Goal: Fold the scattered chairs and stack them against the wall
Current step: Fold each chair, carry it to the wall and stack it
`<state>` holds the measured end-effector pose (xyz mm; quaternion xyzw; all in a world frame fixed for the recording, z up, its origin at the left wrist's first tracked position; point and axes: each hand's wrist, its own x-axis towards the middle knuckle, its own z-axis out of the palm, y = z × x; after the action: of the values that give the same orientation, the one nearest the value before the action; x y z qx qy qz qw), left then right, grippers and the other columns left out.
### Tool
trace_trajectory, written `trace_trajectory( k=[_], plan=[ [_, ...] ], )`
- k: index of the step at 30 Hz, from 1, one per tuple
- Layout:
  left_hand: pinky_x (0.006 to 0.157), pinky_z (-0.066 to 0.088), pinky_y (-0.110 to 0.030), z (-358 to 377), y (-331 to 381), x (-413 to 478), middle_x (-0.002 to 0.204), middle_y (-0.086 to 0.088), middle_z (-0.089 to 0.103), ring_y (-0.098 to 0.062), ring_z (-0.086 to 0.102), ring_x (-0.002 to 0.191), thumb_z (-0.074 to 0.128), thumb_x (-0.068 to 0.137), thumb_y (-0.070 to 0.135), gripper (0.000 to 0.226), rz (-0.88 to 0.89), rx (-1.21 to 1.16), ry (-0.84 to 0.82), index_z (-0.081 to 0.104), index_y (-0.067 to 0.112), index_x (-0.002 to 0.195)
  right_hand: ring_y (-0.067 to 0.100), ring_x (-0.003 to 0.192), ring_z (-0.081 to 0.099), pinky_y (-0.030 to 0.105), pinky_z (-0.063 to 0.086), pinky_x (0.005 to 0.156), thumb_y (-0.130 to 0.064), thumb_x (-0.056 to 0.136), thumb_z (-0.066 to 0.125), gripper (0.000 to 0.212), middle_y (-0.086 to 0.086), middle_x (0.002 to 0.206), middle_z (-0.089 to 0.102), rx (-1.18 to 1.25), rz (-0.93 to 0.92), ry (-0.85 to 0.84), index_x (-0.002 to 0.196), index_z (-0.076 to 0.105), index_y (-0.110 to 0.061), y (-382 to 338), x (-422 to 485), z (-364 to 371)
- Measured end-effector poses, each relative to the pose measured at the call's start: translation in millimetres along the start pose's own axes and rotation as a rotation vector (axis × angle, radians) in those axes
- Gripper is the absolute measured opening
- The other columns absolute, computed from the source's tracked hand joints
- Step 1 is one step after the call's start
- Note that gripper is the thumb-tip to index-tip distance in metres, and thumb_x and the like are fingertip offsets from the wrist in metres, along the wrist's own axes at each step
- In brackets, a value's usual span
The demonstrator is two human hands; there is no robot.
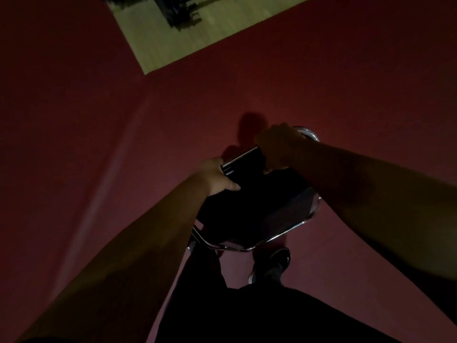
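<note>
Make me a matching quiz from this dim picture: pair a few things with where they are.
Things:
1. left hand
2. right hand
3. shoe
4. wood floor

Places:
A. at the top of the picture
B. gripping the chrome bend of the chair
C. lower in the picture than the chair, on the red carpet
D. holding the chair's black edge

Pairs: 1-D, 2-B, 3-C, 4-A

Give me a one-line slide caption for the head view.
Dim head view: left hand and right hand grip a black, chrome-framed chair over red floor.
</note>
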<state>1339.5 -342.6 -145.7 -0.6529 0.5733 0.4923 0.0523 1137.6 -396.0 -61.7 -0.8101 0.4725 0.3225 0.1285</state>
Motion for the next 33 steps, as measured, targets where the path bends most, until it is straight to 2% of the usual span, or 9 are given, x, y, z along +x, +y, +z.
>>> trace_trajectory(
  k=[4, 9, 12, 15, 18, 20, 23, 27, 33],
  plan=[
    [0.088, 0.059, -0.032, -32, -65, 5, 0.105, 0.008, 0.070, -0.015, 0.067, 0.093, 0.099, 0.056, 0.046, 0.068, -0.075, -0.089, -0.001, 0.068, 0.029, 0.114, 0.027, 0.112, 0.065, 0.041, 0.052, 0.091, -0.070, 0.061, 0.088, 0.082, 0.000, 0.125, 0.066, -0.119, -0.070, -0.031, 0.124, 0.061, -0.025, -58, 54, -37],
    [0.081, 0.056, -0.028, -102, -136, -6, 0.101, 0.008, 0.068, -0.012, 0.065, 0.089, 0.098, 0.061, 0.043, 0.056, -0.096, -0.194, 0.043, 0.066, 0.031, 0.106, 0.026, 0.109, 0.065, 0.039, 0.051, 0.087, -0.071, 0.060, 0.088, 0.077, -0.002, 0.121, 0.066, -0.161, -0.128, -0.041, 0.118, 0.061, -0.027, -131, 110, -101],
    [0.077, 0.050, -0.026, -157, -176, -17, 0.106, 0.007, 0.066, -0.009, 0.061, 0.089, 0.098, 0.065, 0.037, 0.061, -0.128, -0.250, 0.087, 0.064, 0.027, 0.115, 0.026, 0.105, 0.067, 0.038, 0.052, 0.083, -0.072, 0.057, 0.088, 0.075, -0.001, 0.116, 0.068, -0.179, -0.169, 0.011, 0.111, 0.063, -0.027, -175, 142, -149],
    [0.080, 0.047, -0.026, -212, -218, -41, 0.123, 0.000, 0.067, -0.018, 0.064, 0.105, 0.099, 0.063, 0.039, 0.081, -0.161, -0.266, 0.197, 0.062, 0.019, 0.132, 0.025, 0.099, 0.068, 0.037, 0.053, 0.080, -0.073, 0.057, 0.088, 0.072, -0.002, 0.111, 0.069, -0.178, -0.234, 0.068, 0.107, 0.062, -0.029, -228, 168, -198],
    [0.064, 0.045, -0.023, -257, -259, -74, 0.108, 0.003, 0.069, -0.013, 0.064, 0.091, 0.098, 0.064, 0.040, 0.065, -0.217, -0.248, 0.303, 0.066, 0.022, 0.118, 0.027, 0.106, 0.065, 0.037, 0.050, 0.085, -0.068, 0.062, 0.089, 0.075, 0.001, 0.118, 0.067, -0.173, -0.355, 0.141, 0.116, 0.061, -0.026, -279, 190, -240],
    [0.065, 0.048, -0.024, -279, -282, -100, 0.101, 0.006, 0.068, -0.014, 0.064, 0.088, 0.095, 0.063, 0.048, 0.059, -0.271, -0.208, 0.385, 0.066, 0.028, 0.110, 0.027, 0.114, 0.059, 0.039, 0.044, 0.096, -0.072, 0.064, 0.086, 0.085, 0.000, 0.124, 0.062, -0.207, -0.428, 0.192, 0.127, 0.056, -0.024, -313, 206, -261],
    [0.079, 0.055, -0.033, -299, -314, -128, 0.100, 0.007, 0.069, -0.019, 0.066, 0.093, 0.091, 0.060, 0.057, 0.060, -0.377, -0.164, 0.507, 0.068, 0.034, 0.110, 0.026, 0.116, 0.055, 0.042, 0.038, 0.100, -0.072, 0.065, 0.084, 0.086, 0.000, 0.124, 0.059, -0.219, -0.545, 0.264, 0.130, 0.053, -0.024, -358, 229, -283],
    [0.080, 0.058, -0.038, -301, -344, -151, 0.097, 0.007, 0.068, -0.022, 0.067, 0.093, 0.085, 0.060, 0.063, 0.060, -0.539, -0.188, 0.642, 0.064, 0.036, 0.109, 0.025, 0.111, 0.054, 0.041, 0.037, 0.096, -0.066, 0.066, 0.087, 0.075, -0.001, 0.118, 0.059, -0.259, -0.739, 0.376, 0.119, 0.055, -0.024, -407, 253, -299],
    [0.081, 0.060, -0.042, -286, -354, -163, 0.097, 0.007, 0.073, -0.025, 0.071, 0.092, 0.074, 0.062, 0.072, 0.062, -0.732, -0.291, 0.758, 0.055, 0.039, 0.111, 0.024, 0.113, 0.052, 0.041, 0.037, 0.097, -0.063, 0.070, 0.087, 0.072, 0.000, 0.119, 0.058, -0.374, -1.001, 0.396, 0.121, 0.054, -0.023, -457, 290, -318]
  ],
)
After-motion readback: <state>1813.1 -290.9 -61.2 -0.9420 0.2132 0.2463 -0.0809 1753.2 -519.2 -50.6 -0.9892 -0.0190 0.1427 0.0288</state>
